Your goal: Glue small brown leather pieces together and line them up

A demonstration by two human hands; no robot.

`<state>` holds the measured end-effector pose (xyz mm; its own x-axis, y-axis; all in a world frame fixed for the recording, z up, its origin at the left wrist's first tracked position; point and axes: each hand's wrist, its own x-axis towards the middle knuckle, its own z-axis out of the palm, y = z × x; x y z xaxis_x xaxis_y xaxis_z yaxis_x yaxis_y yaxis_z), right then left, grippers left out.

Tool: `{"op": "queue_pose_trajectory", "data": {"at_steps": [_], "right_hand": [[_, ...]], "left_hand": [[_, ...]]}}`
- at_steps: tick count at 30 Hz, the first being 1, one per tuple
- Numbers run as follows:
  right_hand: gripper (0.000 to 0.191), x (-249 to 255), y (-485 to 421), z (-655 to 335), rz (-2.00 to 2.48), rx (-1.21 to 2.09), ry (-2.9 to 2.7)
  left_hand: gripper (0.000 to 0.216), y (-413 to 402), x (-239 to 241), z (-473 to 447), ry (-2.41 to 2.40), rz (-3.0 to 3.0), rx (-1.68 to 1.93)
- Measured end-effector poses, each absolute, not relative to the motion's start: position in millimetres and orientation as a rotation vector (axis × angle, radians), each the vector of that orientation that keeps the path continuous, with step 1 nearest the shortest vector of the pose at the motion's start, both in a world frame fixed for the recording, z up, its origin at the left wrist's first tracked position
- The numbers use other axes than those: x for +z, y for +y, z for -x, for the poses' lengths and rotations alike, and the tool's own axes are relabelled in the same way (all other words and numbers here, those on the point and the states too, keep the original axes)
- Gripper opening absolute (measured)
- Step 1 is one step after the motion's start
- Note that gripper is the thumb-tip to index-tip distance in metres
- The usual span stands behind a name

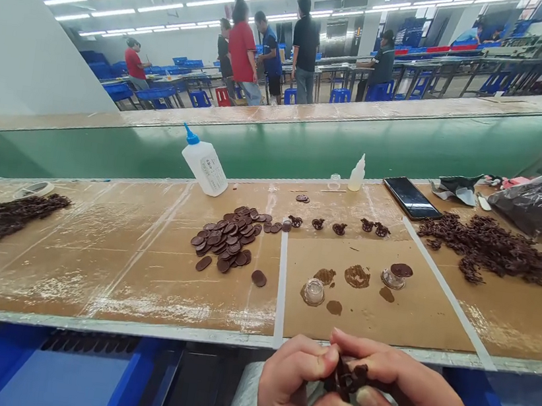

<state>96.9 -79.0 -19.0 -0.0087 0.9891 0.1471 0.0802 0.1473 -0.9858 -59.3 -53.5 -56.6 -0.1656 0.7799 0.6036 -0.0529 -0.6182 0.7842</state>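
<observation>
Close in front of me, past the table's near edge, my left hand and my right hand both pinch a small dark brown figurine. Fingertips cover much of it, so its exact shape is hard to make out. On the cardboard beyond stand several similar animal figurines in a row. Two clear small cups sit closer, the right one with a brown oval disc on its top. Wet brown patches stain the cardboard around them.
Left of the cardboard lies a pile of brown oval discs. A blue-capped bottle, a small dropper bottle and a phone line the back. Tangled brown parts lie right, more left. Blue trays sit below; people stand beyond.
</observation>
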Motion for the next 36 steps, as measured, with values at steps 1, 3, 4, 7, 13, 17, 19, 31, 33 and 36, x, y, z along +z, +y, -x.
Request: {"op": "queue_pose_trajectory", "data": {"at_steps": [1, 3, 4, 7, 13, 17, 19, 31, 33, 36], "right_hand": [[0.017, -18, -78, -97, 1.142, 1.058, -1.347], [0.014, -16, -77, -97, 1.125, 1.043, -1.38], [0.014, -14, -76, -97, 1.122, 1.034, -1.401], [0.018, -10, -73, -98, 1.128, 1.02, -1.451], [0.018, -8, -71, -99, 1.118, 1.022, -1.489], [0.015, -11, -71, -99, 1.134, 1.004, -1.494], [0.012, -12, -71, -99, 1.139, 0.996, -1.5], [0.013, -13, -70, -97, 1.126, 1.005, -1.52], [0.013, -12, -70, -96, 1.117, 1.005, -1.522], [0.011, -12, -70, -96, 1.125, 0.999, -1.531]], "left_hand": [[0.032, -54, -55, 61, 0.848, -1.521, 1.827], [0.03, -54, -53, 63, 0.854, -1.529, 1.79], [0.029, -54, -51, 64, 0.859, -1.531, 1.775], [0.028, -54, -49, 67, 0.879, -1.529, 1.75], [0.029, -53, -48, 67, 0.908, -1.519, 1.733], [0.029, -53, -48, 69, 0.917, -1.53, 1.72], [0.028, -52, -48, 70, 0.913, -1.533, 1.726], [0.028, -54, -50, 69, 0.914, -1.532, 1.768], [0.028, -54, -50, 69, 0.918, -1.534, 1.771], [0.029, -54, -51, 69, 0.918, -1.544, 1.768]]}}
